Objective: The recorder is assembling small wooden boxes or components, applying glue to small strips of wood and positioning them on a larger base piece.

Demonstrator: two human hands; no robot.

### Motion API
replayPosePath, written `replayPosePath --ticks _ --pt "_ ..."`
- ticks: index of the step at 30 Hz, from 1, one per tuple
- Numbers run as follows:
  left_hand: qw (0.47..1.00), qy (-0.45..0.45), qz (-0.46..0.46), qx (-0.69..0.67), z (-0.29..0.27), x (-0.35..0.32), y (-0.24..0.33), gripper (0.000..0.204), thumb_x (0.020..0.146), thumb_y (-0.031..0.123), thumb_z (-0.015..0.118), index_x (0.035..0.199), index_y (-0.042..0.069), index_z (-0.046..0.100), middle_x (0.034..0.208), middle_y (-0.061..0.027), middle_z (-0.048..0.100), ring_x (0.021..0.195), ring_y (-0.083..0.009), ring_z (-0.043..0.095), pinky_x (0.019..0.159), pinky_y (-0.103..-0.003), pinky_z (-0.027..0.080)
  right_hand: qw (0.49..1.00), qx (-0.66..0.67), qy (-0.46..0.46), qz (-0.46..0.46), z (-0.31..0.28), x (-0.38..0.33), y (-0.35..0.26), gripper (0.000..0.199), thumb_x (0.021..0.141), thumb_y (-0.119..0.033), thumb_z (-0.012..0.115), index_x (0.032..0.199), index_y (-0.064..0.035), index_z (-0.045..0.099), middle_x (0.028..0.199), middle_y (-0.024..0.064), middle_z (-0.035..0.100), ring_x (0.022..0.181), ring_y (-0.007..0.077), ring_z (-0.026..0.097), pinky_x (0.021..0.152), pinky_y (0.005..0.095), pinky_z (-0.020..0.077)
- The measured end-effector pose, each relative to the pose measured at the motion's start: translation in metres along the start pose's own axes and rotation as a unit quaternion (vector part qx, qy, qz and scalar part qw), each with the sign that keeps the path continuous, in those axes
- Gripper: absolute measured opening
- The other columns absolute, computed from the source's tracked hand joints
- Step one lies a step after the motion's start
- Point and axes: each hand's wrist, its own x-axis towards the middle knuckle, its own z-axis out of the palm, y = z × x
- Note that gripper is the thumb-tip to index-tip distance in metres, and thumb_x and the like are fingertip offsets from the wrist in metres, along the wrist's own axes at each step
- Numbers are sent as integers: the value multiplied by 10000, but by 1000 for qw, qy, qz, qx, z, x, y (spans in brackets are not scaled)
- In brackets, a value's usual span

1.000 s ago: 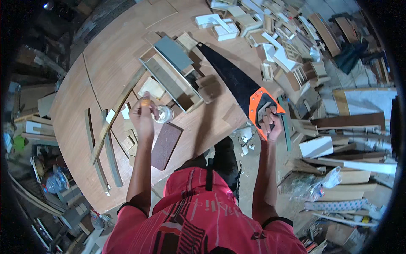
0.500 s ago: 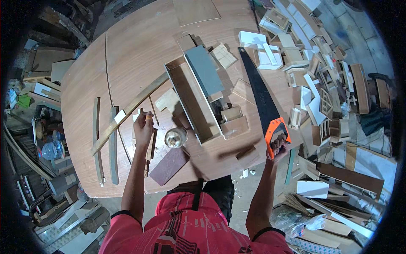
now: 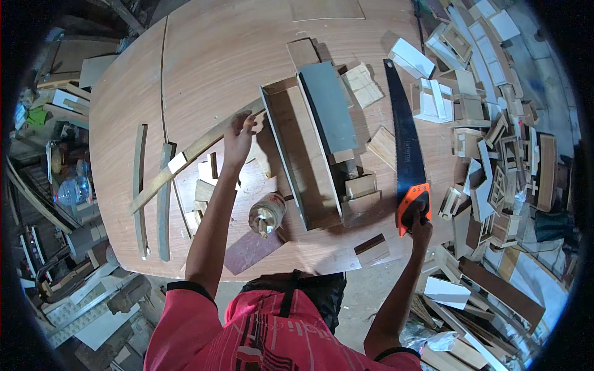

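Observation:
My right hand [image 3: 419, 224] is closed round the orange handle of a handsaw [image 3: 406, 136], whose dark blade points away from me over the right of the table. My left hand [image 3: 238, 137] reaches over a long wooden strip [image 3: 207, 139] near its far end, fingers bent and apart; whether they touch the strip is unclear. A small yellow-orange band or piece shows at a finger. A white patch [image 3: 177, 162] sits on the strip, which lies across two grey strips [image 3: 140, 191]. To the right of my left hand stands a long open wooden box [image 3: 303, 148] with a grey-green panel [image 3: 328, 108] alongside.
A jar of small pieces [image 3: 267, 213] stands near a dark red-brown block [image 3: 250, 252] at the front edge. Wood offcuts [image 3: 364, 85] lie right of the box. Small wooden frames and boxes [image 3: 433, 99] crowd the right side. Scrap wood covers the floor at both sides.
My left hand has moved away from me, from beside the small offcuts to the strip's far end. The saw stays in my right hand. The whole view has shifted somewhat.

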Motion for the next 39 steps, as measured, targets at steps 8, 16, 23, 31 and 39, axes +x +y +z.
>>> replayPosePath --ticks 8,16,23,31,39 --pt "995 -7 -78 -54 18 4 7 381 975 243 497 1232 -35 544 1154 -154 614 1034 -204 602 867 -309 486 971 -105 -153 154 -39 -5 -95 613 861 -506 580 603 50 611 549 166 613 560 259 676 544 387 530" --pt "990 -28 -96 -100 35 15 21 430 985 289 472 1293 -10 499 1245 -143 569 1171 -213 526 963 -330 421 911 150 -125 -364 59 -1 -263 263 870 -139 627 1091 0 601 873 161 661 842 225 666 752 281 496" --pt "984 -52 -133 -104 36 28 -1 518 976 375 473 1398 85 397 1348 -114 483 1219 -230 488 931 -372 447 905 69 -157 -390 143 19 -342 530 879 -220 578 1340 -4 430 1143 284 582 1076 398 571 902 397 462" --pt "977 -74 -149 -133 40 28 -1 565 966 403 489 1400 58 380 1318 -112 494 1118 -216 531 903 -385 451 928 75 -197 -308 151 24 -344 533 847 -224 621 1331 -51 480 1198 270 567 1147 375 543 970 382 428" --pt "972 -71 -175 -137 41 23 13 585 960 417 497 1402 54 377 1316 -108 496 1100 -215 536 893 -383 450 919 44 -187 -344 144 27 -350 540 802 -204 661 1272 21 520 1188 268 573 1134 365 549 988 382 428"
